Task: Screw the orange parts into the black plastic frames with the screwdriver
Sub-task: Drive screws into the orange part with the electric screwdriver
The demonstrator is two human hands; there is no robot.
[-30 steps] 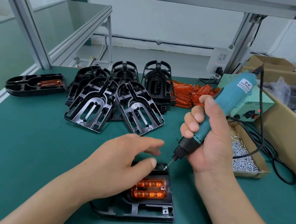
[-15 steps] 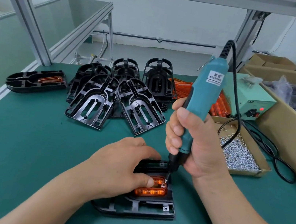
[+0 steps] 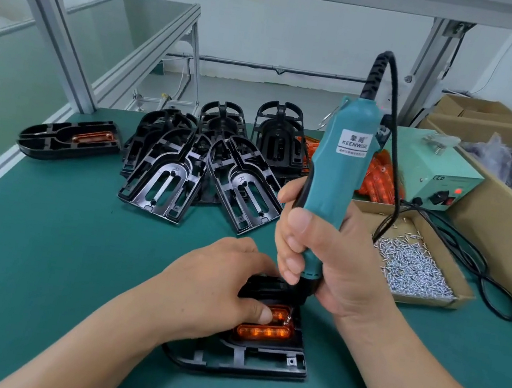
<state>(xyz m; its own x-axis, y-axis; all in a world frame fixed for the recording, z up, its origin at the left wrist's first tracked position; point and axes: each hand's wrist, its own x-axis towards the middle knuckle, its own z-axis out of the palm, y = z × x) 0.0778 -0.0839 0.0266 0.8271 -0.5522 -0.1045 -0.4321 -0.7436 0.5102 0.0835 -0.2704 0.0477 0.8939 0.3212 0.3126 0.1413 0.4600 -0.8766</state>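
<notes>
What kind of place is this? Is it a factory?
Probably yes, a small assembly workbench: a pile of matching black plastic frames, a cardboard tray of small silver screws, and a teal corded electric screwdriver wired to a pale green power box.

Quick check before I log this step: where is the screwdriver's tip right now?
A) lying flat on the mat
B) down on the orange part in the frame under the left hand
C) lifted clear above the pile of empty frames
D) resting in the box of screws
B: the right hand holds the screwdriver upright, its tip down at the orange part seated in the black frame, which the left hand steadies.
</notes>
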